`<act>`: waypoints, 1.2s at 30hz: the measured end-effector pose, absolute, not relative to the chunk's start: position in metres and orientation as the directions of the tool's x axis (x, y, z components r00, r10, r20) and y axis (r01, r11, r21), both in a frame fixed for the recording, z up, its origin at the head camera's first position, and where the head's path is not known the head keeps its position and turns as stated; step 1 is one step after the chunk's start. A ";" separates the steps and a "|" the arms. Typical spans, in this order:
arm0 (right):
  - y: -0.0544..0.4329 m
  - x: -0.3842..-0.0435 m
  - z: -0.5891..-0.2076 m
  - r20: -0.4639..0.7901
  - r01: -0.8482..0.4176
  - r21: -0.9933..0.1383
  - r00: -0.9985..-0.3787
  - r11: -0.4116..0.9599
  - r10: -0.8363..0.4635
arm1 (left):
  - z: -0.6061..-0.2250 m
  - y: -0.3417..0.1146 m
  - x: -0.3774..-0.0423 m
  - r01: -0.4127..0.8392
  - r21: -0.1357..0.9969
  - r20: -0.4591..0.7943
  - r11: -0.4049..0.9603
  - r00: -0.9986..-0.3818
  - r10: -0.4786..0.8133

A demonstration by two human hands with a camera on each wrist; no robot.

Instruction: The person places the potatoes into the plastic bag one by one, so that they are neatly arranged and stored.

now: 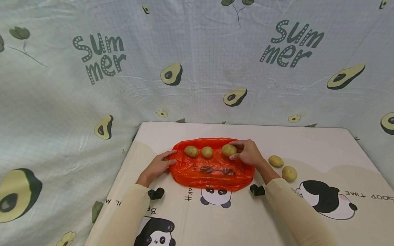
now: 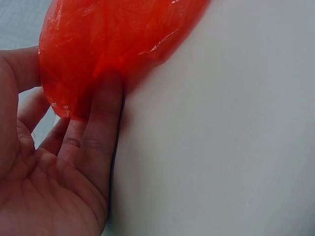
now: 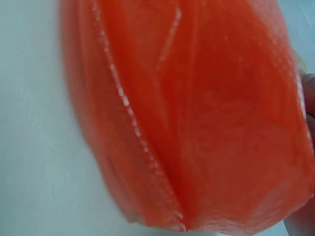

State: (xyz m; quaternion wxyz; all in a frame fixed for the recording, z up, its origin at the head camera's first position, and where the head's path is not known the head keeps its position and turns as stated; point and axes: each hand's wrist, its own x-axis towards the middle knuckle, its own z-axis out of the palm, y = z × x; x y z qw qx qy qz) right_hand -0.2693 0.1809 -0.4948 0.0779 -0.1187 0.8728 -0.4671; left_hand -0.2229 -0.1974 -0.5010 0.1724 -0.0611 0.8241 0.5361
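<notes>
A red plastic bag (image 1: 184,174) lies spread on the table, thin enough for the printed tablecloth to show through. Its left end is held by my left hand (image 1: 158,167); in the left wrist view the thumb and fingers lie on either side of the red film (image 2: 118,34). My right hand (image 1: 247,152) grips a potato (image 1: 229,150) over the bag's right part. Two more potatoes, one larger (image 1: 191,151) and one smaller (image 1: 207,152), sit in a row to its left on the bag. In the right wrist view the red film (image 3: 231,123) hides most of the hand.
Right of the bag, two loose potatoes, one (image 1: 276,161) behind the other (image 1: 289,174), lie on the table beside my right forearm. The white table (image 1: 240,222) carries panda prints. A curtain (image 1: 197,51) printed with avocados hangs behind its far edge.
</notes>
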 end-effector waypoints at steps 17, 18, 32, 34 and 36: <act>0.180 -0.273 -0.499 -0.028 -0.136 -0.815 -0.962 0.563 -0.272 | -0.500 -0.197 -0.223 -0.285 0.861 -0.351 0.422 -0.933 0.085; 0.180 -0.273 -0.499 -0.027 -0.138 -0.814 -0.961 0.565 -0.274 | -0.500 -0.197 -0.223 -0.287 0.860 -0.352 0.421 -0.932 0.084; 0.179 -0.274 -0.500 -0.041 -0.131 -0.803 -0.961 0.581 -0.272 | -0.498 -0.196 -0.223 -0.291 0.867 -0.356 0.405 -0.930 0.094; 0.179 -0.274 -0.500 -0.046 -0.125 -0.804 -0.962 0.582 -0.270 | -0.499 -0.197 -0.224 -0.293 0.866 -0.357 0.405 -0.929 0.092; 0.179 -0.274 -0.501 -0.049 -0.125 -0.804 -0.960 0.582 -0.274 | -0.499 -0.197 -0.224 -0.295 0.866 -0.360 0.404 -0.929 0.092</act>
